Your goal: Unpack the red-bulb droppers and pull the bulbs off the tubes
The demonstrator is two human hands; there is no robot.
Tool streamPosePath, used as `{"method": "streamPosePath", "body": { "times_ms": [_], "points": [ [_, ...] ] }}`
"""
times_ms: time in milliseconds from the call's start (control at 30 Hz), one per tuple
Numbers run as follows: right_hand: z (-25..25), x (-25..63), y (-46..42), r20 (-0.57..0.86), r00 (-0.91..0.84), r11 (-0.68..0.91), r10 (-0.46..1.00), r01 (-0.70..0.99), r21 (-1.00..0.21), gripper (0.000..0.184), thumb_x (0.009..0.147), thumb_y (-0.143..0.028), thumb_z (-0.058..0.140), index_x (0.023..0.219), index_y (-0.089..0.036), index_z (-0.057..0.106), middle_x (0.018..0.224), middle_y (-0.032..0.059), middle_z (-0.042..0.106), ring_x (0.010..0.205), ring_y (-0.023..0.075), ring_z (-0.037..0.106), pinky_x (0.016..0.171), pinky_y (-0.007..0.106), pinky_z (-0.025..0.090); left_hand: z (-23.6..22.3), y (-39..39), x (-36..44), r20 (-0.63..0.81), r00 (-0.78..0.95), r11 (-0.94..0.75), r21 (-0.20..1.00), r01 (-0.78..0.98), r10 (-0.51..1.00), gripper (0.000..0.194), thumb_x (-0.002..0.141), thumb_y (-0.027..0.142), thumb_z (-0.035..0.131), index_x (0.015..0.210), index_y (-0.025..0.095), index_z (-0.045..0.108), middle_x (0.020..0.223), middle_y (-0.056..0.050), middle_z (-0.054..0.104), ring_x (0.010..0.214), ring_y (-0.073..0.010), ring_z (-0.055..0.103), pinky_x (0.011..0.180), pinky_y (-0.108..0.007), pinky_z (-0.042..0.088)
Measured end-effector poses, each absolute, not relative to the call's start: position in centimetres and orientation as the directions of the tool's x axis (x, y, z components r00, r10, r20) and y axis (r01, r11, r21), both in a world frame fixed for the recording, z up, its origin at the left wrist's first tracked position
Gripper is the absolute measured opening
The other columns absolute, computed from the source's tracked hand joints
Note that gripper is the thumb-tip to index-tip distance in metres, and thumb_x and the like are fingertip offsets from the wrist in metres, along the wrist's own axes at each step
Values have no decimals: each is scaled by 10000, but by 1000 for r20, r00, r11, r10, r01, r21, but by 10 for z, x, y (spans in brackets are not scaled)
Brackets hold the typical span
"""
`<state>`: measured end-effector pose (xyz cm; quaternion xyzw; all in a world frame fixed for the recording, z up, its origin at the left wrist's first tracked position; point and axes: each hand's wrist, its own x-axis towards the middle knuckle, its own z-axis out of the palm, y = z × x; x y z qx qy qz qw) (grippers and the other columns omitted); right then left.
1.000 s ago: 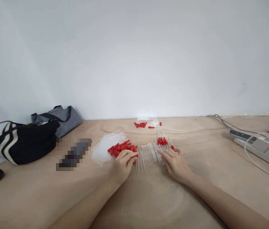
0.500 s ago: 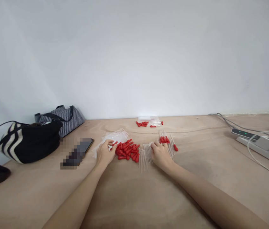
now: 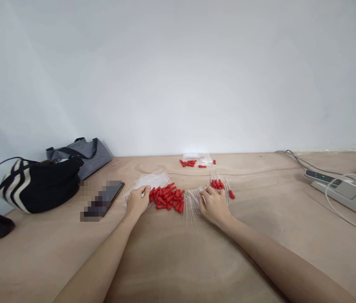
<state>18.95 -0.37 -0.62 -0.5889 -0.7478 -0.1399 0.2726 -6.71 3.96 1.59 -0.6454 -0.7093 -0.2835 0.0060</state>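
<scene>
At the left side of a heap of red rubber dropper bulbs, my left hand rests with fingers curled together, partly over clear plastic bags. Its thumb is against the heap; what the fingertips pinch is hidden. Clear thin dropper tubes lie side by side right of the heap. Over their right part, my right hand has its fingers bent down and closed, with the fingertips among the tubes and their contents out of sight. Behind it are droppers with red bulbs, and one dropper lies to the right.
A further plastic bag and several red bulbs lie near the wall. To the left are a phone, a black bag and a striped bag. A power strip with cables is at the right.
My left hand moved left from the tubes to the heap's far side, spread, then closed its fingers. My right hand shifted left over the tubes, uncovering a red-bulbed dropper at the right.
</scene>
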Motion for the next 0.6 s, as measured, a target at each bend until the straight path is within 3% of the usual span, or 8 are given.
{"method": "streamPosePath", "body": {
  "times_ms": [67,133,233,300,367,467,600],
  "points": [
    [-6,199,-6,624,-126,264,771,955,-133,194,800,-216,424,784,-184,615,752,35,600,687,140,500,670,297,191,18,38,-66,441,-164,-14,372,928,882,309,814,345,403,935,196,645,929,-80,662,923,-263,546,790,-387,382],
    [-6,212,-9,668,-109,278,736,948,-152,196,801,-228,427,794,-192,620,745,27,609,700,137,507,685,297,190,21,32,-59,596,-87,-137,320,937,798,283,804,337,438,925,183,642,959,-84,650,941,-260,529,844,-408,355],
    [-8,239,-12,705,-116,317,700,935,-161,217,805,-230,415,772,-203,627,730,24,621,707,133,511,701,300,188,24,14,-37,735,270,-529,141,837,622,243,812,333,461,908,196,637,923,-65,652,910,-208,544,860,-368,367],
    [-10,259,-11,709,-109,319,697,932,-170,229,803,-238,409,748,-205,629,704,26,622,702,137,509,713,308,186,24,-3,-17,623,604,-775,6,632,497,280,816,350,470,1042,233,585,1068,-54,608,1015,-197,510,895,-357,355],
    [-13,278,-9,700,-81,299,710,934,-196,239,798,-265,410,730,-206,631,682,26,620,706,144,509,724,315,187,22,-18,2,438,805,-879,-66,472,400,413,804,427,474,1192,285,471,1262,-50,476,1168,-227,398,954,-399,303],
    [-15,300,-4,643,18,217,766,934,-284,251,781,-333,428,692,-215,630,673,19,622,721,159,517,728,327,195,18,-27,23,285,882,-909,-74,411,375,503,825,480,408,1291,307,328,1367,-62,334,1261,-253,269,996,-472,222],
    [-12,312,1,505,142,93,852,906,-413,283,748,-421,440,664,-228,629,706,12,635,747,185,533,718,335,222,17,-15,34,255,889,-907,-87,412,379,412,857,462,352,1251,343,379,1354,-41,359,1275,-250,244,1007,-533,125]
  ]
}}
